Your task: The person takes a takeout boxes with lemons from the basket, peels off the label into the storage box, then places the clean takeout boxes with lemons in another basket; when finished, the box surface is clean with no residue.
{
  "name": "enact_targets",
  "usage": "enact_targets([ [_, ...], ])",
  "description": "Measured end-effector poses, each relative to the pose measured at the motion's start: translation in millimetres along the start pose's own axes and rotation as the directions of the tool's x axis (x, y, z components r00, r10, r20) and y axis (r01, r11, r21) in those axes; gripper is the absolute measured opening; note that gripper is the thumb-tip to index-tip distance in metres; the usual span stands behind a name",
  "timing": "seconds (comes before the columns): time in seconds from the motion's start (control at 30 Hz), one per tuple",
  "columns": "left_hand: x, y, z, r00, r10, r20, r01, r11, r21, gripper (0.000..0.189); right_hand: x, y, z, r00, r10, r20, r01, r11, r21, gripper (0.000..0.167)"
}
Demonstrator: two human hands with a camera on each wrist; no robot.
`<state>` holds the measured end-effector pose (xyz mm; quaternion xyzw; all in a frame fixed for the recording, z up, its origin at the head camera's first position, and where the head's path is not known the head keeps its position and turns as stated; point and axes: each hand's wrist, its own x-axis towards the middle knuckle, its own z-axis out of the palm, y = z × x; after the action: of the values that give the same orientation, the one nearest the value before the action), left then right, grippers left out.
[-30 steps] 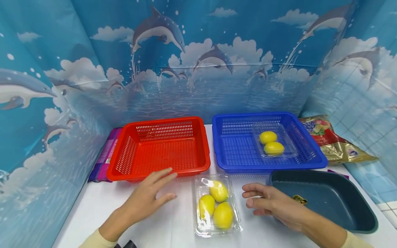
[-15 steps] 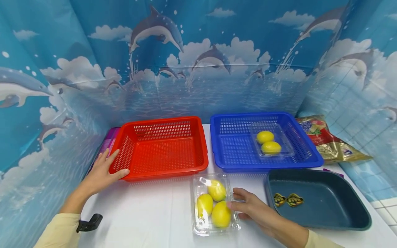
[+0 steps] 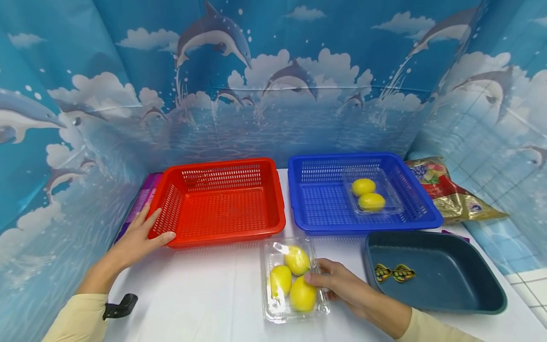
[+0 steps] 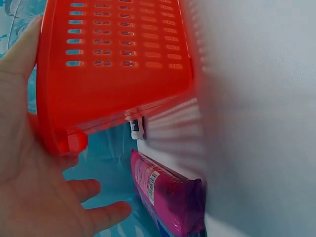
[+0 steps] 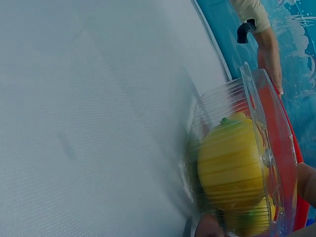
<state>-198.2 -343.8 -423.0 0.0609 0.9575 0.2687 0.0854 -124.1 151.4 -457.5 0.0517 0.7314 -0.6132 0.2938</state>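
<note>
My right hand (image 3: 344,287) grips the right side of a clear plastic clamshell box (image 3: 273,254), its thumb on the lid. Inside lie three yellow lemons (image 3: 303,293); the right wrist view shows a large lemon (image 5: 231,163) through the box's ribbed wall. The box lies on the white cloth or very close to it; I cannot tell which. My left hand (image 3: 136,241) is at the near left corner of a red perforated basket (image 3: 231,235), touching its rim. In the left wrist view its fingers (image 4: 106,216) are spread and mostly straight beside the basket corner.
A blue basket (image 3: 329,228) holds another clear box (image 3: 391,206) with two lemons. Right of my right hand stands a dark teal tub (image 3: 444,280) with two black-and-gold labels (image 3: 401,273). A gold-red bag (image 3: 453,194) and a purple packet (image 3: 138,204) flank the baskets.
My left hand has moved left onto the red basket's corner. The right hand has come left from beside the tub and taken hold of the lemon box.
</note>
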Motion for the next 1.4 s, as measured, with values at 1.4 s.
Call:
enact_targets([
  [1.4,-1.6,0.0,3.1,1.0,-0.007,0.009,0.007,1.0,-0.009,0.102,-9.9,-8,-5,0.994,-0.057,0.095,0.053,0.997,0.047,0.074],
])
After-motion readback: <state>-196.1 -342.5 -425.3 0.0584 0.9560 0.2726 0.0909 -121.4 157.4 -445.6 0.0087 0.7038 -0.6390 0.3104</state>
